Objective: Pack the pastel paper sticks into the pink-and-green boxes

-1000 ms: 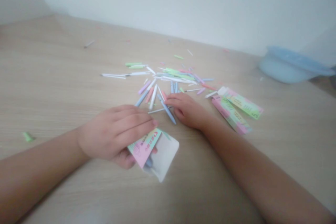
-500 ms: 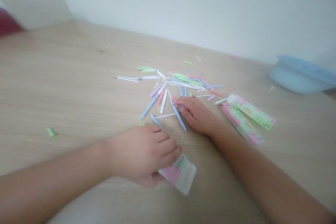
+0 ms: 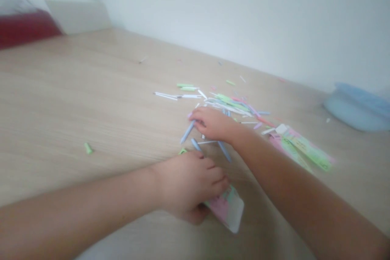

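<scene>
Pastel card box (image 3: 227, 210) clenched in the left hand (image 3: 189, 185), contents hidden; right hand (image 3: 213, 124) curled over loose pastel sticks (image 3: 187, 132), grip unclear; pale blue tub (image 3: 356, 107) well apart on the desk (image 3: 76, 101).

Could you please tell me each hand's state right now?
Left hand: closed, holding a pink-and-green paper packet.
Right hand: curled, fingertips at a slim pale blue stick; grip unclear.

Slim bare left forearm (image 3: 85, 191), slim bare right forearm (image 3: 283, 174), rounded left hand (image 3: 189, 183), rounded right hand (image 3: 213, 125)

A pink-and-green card packet (image 3: 228, 209) lies just below pale blue plastic sticks (image 3: 187, 132).
</scene>
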The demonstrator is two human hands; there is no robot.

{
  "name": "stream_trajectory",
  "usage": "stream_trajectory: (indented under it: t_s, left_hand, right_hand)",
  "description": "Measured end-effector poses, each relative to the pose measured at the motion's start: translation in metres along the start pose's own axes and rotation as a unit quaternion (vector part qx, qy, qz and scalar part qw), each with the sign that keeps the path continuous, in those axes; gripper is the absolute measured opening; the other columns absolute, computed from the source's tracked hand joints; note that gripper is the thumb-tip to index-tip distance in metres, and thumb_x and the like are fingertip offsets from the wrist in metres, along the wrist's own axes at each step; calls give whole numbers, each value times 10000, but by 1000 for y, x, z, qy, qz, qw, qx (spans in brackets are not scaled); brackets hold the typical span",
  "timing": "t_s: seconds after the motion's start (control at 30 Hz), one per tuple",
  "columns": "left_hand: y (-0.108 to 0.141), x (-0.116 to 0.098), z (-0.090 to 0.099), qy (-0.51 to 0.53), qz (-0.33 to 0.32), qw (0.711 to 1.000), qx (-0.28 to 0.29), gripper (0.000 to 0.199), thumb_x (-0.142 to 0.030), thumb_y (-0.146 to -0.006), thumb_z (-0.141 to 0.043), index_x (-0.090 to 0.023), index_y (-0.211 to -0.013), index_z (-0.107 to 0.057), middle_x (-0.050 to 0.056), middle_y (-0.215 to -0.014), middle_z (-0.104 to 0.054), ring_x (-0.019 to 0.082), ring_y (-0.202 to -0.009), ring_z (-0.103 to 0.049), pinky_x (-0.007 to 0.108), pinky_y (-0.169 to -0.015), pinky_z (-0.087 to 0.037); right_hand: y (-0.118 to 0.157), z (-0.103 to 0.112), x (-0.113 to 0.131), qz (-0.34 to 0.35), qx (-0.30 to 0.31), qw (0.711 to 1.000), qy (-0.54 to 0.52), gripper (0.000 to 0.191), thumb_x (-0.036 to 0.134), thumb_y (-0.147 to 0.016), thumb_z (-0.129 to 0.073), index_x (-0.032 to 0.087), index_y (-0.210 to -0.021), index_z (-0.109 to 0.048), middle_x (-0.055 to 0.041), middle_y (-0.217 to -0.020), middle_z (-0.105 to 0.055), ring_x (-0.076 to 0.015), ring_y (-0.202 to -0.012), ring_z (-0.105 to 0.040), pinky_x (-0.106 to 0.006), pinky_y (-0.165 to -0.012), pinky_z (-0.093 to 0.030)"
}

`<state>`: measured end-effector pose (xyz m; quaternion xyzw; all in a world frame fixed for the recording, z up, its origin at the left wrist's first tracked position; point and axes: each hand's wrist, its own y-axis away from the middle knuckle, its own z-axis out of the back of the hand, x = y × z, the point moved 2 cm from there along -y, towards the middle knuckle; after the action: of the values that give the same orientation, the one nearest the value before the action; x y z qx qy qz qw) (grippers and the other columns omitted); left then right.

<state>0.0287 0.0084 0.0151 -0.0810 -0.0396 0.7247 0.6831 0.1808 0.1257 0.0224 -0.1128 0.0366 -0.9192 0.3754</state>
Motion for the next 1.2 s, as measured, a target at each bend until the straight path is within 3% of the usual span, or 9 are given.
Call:
stream_trajectory:
  t_s: [0.27,0.4,0.5,0.6,0.77,0.97,1.1,1.2]
  left_hand:
    - [-2,0,-3,7,6,1000,-15,623,-516,-771,-795,-168,-1267,-647,42,-1072,-716,266,-903,-647,463,-744,-489]
    - [-2,0,-3,8,7,1000,-19,595,-516,-780,-787,-178,-1252,-657,41,-1065,-718,269,-896,-650,456,-739,-486]
    - [-2,1,-3,7,6,1000,-22,561,-505,-795,-770,-185,-1242,-662,50,-1074,-719,273,-907,-651,448,-731,-481]
    - [-1,1,-4,7,2,1000,-27,557,-514,-803,-756,-177,-1237,-663,62,-1074,-718,280,-923,-646,453,-740,-489]
    - [0,3,-4,21,2,999,-26,586,-491,-821,-733,-166,-1299,-635,77,-1081,-719,286,-920,-652,453,-770,-506]
    - [0,3,0,34,-3,999,-20,617,-463,-832,-720,-157,-1358,-617,88,-1107,-721,309,-980,-661,476,-857,-522]
    - [1,4,0,26,-11,999,-15,681,-464,-840,-705,-140,-1428,-585,105,-1119,-720,310,-990,-659,465,-870,-524]
    - [4,7,-1,15,-13,1000,-19,670,-440,-848,-689,-128,-1431,-585,105,-1119,-716,296,-968,-656,455,-869,-526]
  right_hand:
    - [-21,9,6,26,114,993,20,267,102,-991,-565,191,-1143,-766,-118,-1447,-649,-237,-1344,-594,-393,-1184,-395]
    - [-23,17,8,7,155,987,36,195,164,-979,-617,206,-1103,-763,-97,-1473,-636,-231,-1312,-609,-340,-1118,-423]
    - [-25,23,11,-30,181,981,58,139,233,-954,-653,213,-1047,-754,-84,-1270,-738,-222,-1040,-695,-307,-873,-493]
    - [-27,27,16,-54,207,974,79,102,254,-921,-666,217,-980,-741,-57,-1004,-771,-199,-789,-664,-297,-675,-432]
    - [-32,26,27,-59,220,968,103,98,241,-911,-683,217,-996,-724,-74,-990,-764,-215,-809,-657,-304,-674,-401]
    - [-30,17,35,-89,157,979,92,165,263,-1007,-610,200,-1158,-636,-109,-1027,-777,-219,-721,-666,-315,-658,-445]
    - [-13,25,44,-100,52,991,72,225,288,-1096,-435,202,-1266,-555,-104,-1098,-757,-236,-857,-684,-317,-729,-466]
    - [13,38,55,-106,-56,993,0,214,245,-1076,-469,180,-1238,-593,-84,-1133,-741,-239,-993,-674,-324,-829,-474]
